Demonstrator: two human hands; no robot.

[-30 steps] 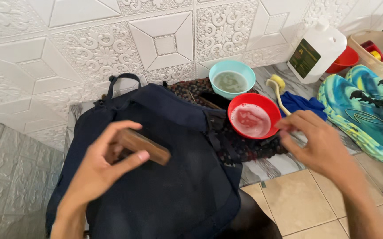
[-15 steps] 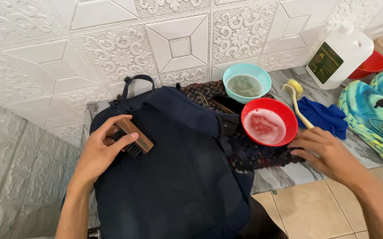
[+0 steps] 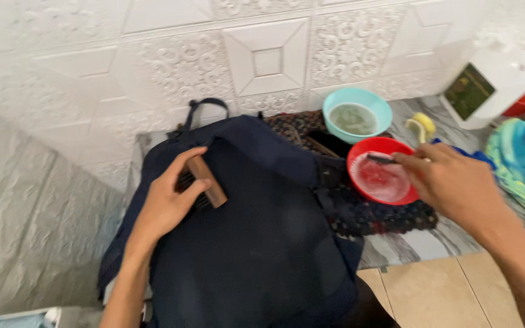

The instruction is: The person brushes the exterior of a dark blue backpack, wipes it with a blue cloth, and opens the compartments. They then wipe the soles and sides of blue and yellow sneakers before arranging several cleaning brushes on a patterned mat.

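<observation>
Two hands work: left hand (image 3: pixel 168 203) grips a wooden brush (image 3: pixel 206 181) flat on the dark backpack (image 3: pixel 256 243) for scrubbing; right hand (image 3: pixel 456 182) pinches a small dark tool (image 3: pixel 381 159) over the red bowl (image 3: pixel 359 182), near its soapy water.

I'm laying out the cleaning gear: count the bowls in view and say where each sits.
2. A light blue bowl stands near the wall behind the backpack. A red bowl sits just in front of it, under the right hand. Others may lie outside the frame.

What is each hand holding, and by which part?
Left hand grips a wooden brush by its back, on the backpack. Right hand pinches a thin dark tool's end.
</observation>
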